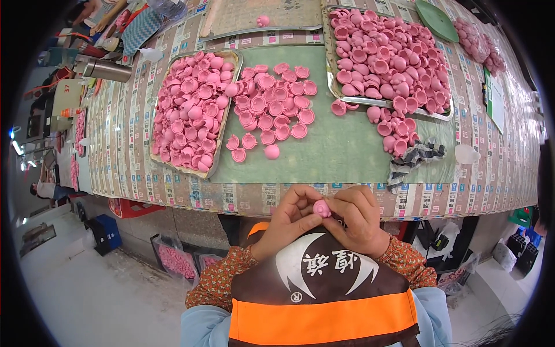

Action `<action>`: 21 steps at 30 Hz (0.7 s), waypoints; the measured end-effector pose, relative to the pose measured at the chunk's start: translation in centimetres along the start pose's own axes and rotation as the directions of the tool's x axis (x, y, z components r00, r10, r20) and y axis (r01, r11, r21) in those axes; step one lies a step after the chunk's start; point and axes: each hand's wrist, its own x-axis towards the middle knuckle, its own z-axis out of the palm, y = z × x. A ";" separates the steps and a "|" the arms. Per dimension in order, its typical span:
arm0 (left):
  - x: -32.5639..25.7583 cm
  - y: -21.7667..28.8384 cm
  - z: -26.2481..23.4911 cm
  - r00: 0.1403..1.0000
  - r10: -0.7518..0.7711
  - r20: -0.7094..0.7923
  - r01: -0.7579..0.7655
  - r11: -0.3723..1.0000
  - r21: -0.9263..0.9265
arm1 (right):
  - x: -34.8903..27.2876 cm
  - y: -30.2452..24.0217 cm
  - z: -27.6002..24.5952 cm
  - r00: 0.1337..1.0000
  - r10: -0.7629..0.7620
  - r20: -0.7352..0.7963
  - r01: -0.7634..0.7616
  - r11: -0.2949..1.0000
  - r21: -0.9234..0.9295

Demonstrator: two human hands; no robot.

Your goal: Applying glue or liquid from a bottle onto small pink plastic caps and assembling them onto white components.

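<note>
A small rounded pink plastic piece [322, 208] is held just over the table's front edge. My left hand [291, 216] pinches it from the left, fingers curled. From the other side my right hand [356, 218] grips the same piece, so parts of it are hidden. Beyond my hands, loose pink hollow half-shells [280, 92] lie spread on a green mat [335, 156]. One pink ball-like piece [272, 151] sits at the near edge of that group.
Metal trays heaped with pink pieces stand left [222, 156] and right [359, 100]. A crumpled dark-and-white cloth [413, 162] lies near the right tray. Another tray [237, 20] is at the back, a green plate [436, 20] far right, a steel flask [107, 70] far left.
</note>
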 end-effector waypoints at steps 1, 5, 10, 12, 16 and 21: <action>-0.1 0.2 0.1 0.999 -0.030 0.012 0.030 1.000 0.001 | -0.1 0.0 0.1 1.000 0.002 -0.001 -0.002 1.000 -0.001; -0.1 0.4 0.2 1.000 -0.003 0.030 0.003 1.000 -0.001 | 0.0 -0.2 0.1 1.000 0.002 -0.007 -0.002 0.997 -0.073; 0.0 -0.4 -0.5 0.999 0.002 0.035 -0.001 1.000 -0.015 | 0.4 -0.3 -0.2 0.994 0.026 0.103 -0.018 0.997 -0.075; 0.1 -0.5 -0.5 0.998 0.006 0.057 -0.005 1.000 -0.009 | -0.1 0.0 0.2 0.997 0.028 0.070 -0.025 0.999 -0.049; 0.0 -0.5 -0.1 0.999 0.030 0.016 -0.028 0.995 -0.096 | 0.6 -0.6 -0.1 0.999 0.026 0.029 -0.022 0.992 -0.126; -0.1 -1.2 -0.6 1.000 0.012 -0.005 -0.012 0.998 -0.064 | 0.4 -0.3 0.4 0.997 -0.051 0.052 0.055 0.995 -0.086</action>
